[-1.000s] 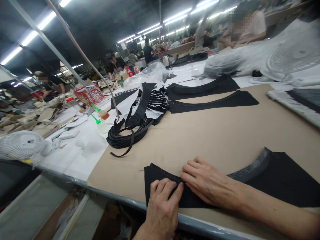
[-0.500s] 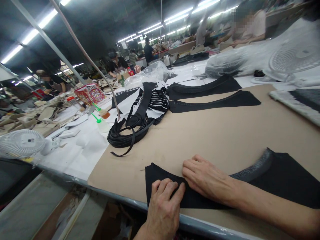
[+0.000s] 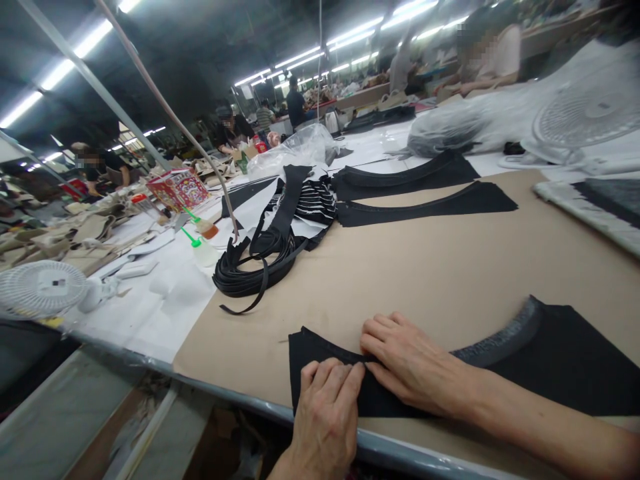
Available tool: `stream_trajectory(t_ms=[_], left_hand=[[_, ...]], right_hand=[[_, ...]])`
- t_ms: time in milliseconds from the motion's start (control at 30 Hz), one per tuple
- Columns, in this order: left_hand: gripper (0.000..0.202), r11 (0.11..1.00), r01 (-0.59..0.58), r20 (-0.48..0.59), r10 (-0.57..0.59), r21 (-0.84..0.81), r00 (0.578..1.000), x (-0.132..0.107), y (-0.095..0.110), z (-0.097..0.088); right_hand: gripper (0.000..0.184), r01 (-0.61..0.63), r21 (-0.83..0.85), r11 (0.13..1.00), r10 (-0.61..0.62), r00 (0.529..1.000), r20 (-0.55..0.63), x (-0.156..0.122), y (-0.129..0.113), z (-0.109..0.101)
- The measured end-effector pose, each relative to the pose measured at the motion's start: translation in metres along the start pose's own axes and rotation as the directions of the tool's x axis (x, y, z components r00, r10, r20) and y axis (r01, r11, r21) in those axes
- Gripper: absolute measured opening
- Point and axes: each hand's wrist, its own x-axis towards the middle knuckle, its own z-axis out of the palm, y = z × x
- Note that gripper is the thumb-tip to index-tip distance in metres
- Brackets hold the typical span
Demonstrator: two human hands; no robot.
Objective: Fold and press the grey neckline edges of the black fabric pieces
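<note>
A black fabric panel [image 3: 575,360] with a concave upper edge lies flat at the front of the table. A greyish, shiny band [image 3: 517,337] runs along the right part of that curve. My left hand [image 3: 327,410] presses on the panel's left part, its fingers bent and drawn together at the curved edge. Right beside it, my right hand [image 3: 410,363] pinches the same edge with curled fingers, its forearm lying across the panel. The fingertips of both hands nearly meet, and the cloth under them is hidden.
Two similar black panels [image 3: 425,203] lie farther back. Left of them are a coil of black strips [image 3: 255,273] and striped cloth [image 3: 315,200]. Green-tipped bottles [image 3: 203,252], a white fan [image 3: 45,288] and another fan [image 3: 595,110] stand around. Co-workers sit beyond.
My left thumb and fingers have drawn closer together, and my right thumb now shows against the edge near them. The panel has stayed in place; the view has shifted slightly.
</note>
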Motion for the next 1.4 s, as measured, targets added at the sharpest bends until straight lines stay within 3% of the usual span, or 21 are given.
stream_trajectory(t_ms=[233,367,467,700,833,1000,1167,1300,1400], left_hand=[[0.036,0.999,-0.018,0.016,0.017,0.043,1.0,0.004,0.001,-0.003],[0.037,0.999,-0.013,-0.019,0.014,0.043,1.0,0.004,0.001,-0.002],[0.037,1.0,-0.001,-0.052,0.003,0.026,0.999,0.003,0.002,-0.002],[0.037,0.995,0.101,-0.015,-0.101,0.008,0.995,0.008,-0.005,-0.007],[0.038,0.997,0.07,0.056,-0.072,0.035,0.996,0.013,-0.009,-0.008],[0.037,0.995,0.024,0.064,-0.03,0.095,0.997,0.01,-0.01,-0.007],[0.035,0.995,0.024,0.009,-0.025,0.096,1.0,0.007,-0.009,-0.006],[0.032,0.997,0.074,-0.022,-0.074,-0.005,0.997,0.007,-0.012,-0.009],[0.031,0.989,0.15,-0.084,-0.149,0.006,0.985,0.007,-0.019,-0.012]], right_hand=[[0.016,-0.066,0.089,0.994,0.066,0.998,0.001,-0.001,0.001,0.004],[0.007,-0.107,0.146,0.983,0.104,0.994,0.023,-0.006,0.0,-0.001],[0.012,-0.112,0.146,0.983,0.109,0.994,0.027,-0.006,-0.002,-0.001],[0.013,-0.123,0.142,0.982,0.131,0.99,-0.048,-0.006,-0.005,0.012],[0.012,-0.094,0.119,0.988,0.107,0.989,-0.105,-0.01,-0.008,0.017],[0.011,-0.018,0.019,1.0,0.021,0.985,-0.171,-0.013,-0.01,0.022],[0.015,0.097,-0.089,0.991,-0.116,0.962,-0.248,-0.013,-0.011,0.027],[0.02,0.011,0.044,0.999,-0.001,0.975,-0.224,-0.013,-0.011,0.021],[0.029,-0.016,0.081,0.997,0.031,0.982,-0.189,-0.012,-0.012,0.016]])
